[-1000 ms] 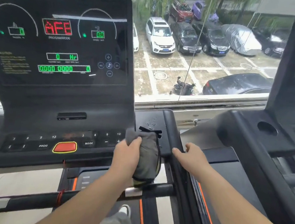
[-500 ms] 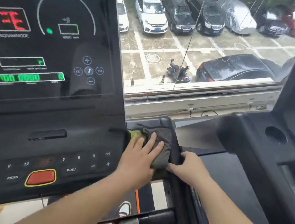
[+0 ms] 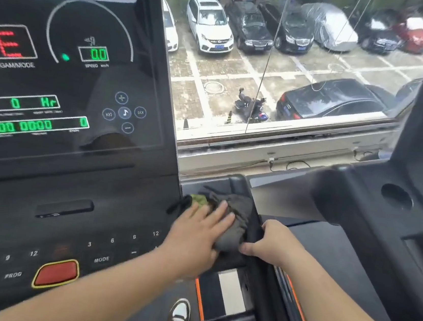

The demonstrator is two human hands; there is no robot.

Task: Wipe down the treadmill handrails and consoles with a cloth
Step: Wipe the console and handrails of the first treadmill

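Our left hand, fingers flat, now presses grey cloth onto ledge right of console, cloth no longer bunched in fist as second ago; right hand stays curled round handrail. We judge ledge wipe under way, screen likely next.

The tall console walls off the left of the frame, the handrail running down the lower middle is taken at its top by the cloth, left hand and right hand, and open room lies right of it, up to the neighbouring treadmill at far right.
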